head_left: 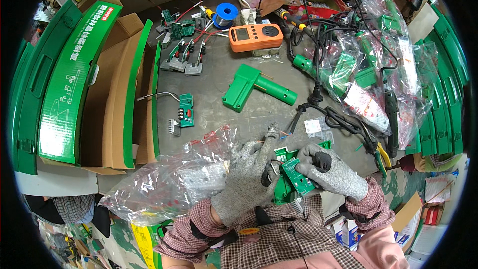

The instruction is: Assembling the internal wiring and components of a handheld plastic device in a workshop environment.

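Both my hands wear grey gloves with dark patches and work close in front of my body. My right hand (pixel 334 170) pinches the upper right edge of a green circuit board (pixel 298 177). The board is tilted over an opened green plastic housing (pixel 282 193). On the housing's left side, my left hand (pixel 247 182) is closed round its edge, with thin wire by the thumb and one finger pointing away from me. The left fingertips' exact contact is partly hidden. Farther off lies an assembled green T-shaped tool housing (pixel 259 87).
Crumpled clear plastic bags (pixel 189 174) lie left of my hands. An open green cardboard box (pixel 82 84) stands farther left. Several circuit boards (pixel 186 110), an orange meter (pixel 256 38) and a blue solder spool (pixel 225 14) are behind. Bagged green parts (pixel 368 69), cables and pliers (pixel 383 157) fill the right.
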`<state>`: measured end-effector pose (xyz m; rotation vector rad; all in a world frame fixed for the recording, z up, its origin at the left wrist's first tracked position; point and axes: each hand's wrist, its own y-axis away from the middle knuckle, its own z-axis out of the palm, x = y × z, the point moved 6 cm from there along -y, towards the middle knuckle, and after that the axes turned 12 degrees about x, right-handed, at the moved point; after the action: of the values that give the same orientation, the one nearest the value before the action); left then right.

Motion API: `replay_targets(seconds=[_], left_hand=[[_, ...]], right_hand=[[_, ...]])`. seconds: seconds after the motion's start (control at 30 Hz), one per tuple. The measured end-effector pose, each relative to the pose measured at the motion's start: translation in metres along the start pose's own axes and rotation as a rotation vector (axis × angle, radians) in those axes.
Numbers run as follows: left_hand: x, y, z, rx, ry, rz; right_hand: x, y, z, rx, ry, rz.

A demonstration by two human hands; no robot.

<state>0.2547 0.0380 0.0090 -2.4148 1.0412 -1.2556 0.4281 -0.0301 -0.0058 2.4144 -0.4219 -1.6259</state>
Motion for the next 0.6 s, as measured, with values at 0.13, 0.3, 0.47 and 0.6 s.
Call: replay_targets(seconds=[0.13, 0.3, 0.47, 0.6], left_hand=[[0.001, 0.0, -0.003, -0.008, 0.036, -0.04], [-0.009, 0.007, 0.001, -0.018, 0.1, -0.123], [0.018, 0.023, -0.026, -0.054, -0.114, 0.138], [0.031, 0.068, -0.019, 0.001, -0.133, 0.208]], right_hand=[[0.0, 0.002, 0.002, 0.065, -0.013, 0.123], [-0.013, -0.005, 0.01, 0.068, 0.09, 0.084], [-0.017, -0.005, 0.012, 0.151, 0.178, -0.045], [-0.019, -0.004, 0.017, 0.108, 0.076, 0.068]])
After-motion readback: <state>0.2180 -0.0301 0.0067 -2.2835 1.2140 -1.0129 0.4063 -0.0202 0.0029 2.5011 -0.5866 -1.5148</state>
